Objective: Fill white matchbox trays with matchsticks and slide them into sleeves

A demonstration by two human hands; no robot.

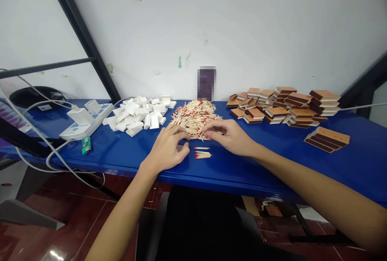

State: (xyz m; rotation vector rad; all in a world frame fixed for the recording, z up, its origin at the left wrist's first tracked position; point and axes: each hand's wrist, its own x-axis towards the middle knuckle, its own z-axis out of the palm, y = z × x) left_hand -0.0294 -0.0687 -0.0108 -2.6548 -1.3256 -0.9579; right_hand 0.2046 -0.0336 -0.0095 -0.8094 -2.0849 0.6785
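A heap of red-tipped matchsticks [195,114] lies on the blue table near the wall. My left hand [169,148] rests at the heap's front left, fingers curved against its edge and thumb apart from them, with nothing visibly held. At the heap's front right, my right hand [228,136] has thumb and forefinger pinched close together among the matchsticks. Whether a stick is between those fingertips is too small to tell. Between the hands and nearer the table's front edge, several loose matchsticks [203,155] lie roughly side by side, red heads to the left.
White inner trays of matchboxes [139,112] are piled left of the heap. Brown matchbox sleeves [275,112] are stacked to the right, with another group [328,139] nearer. A white power strip [75,130], cables and a small green packet [86,145] occupy the left side.
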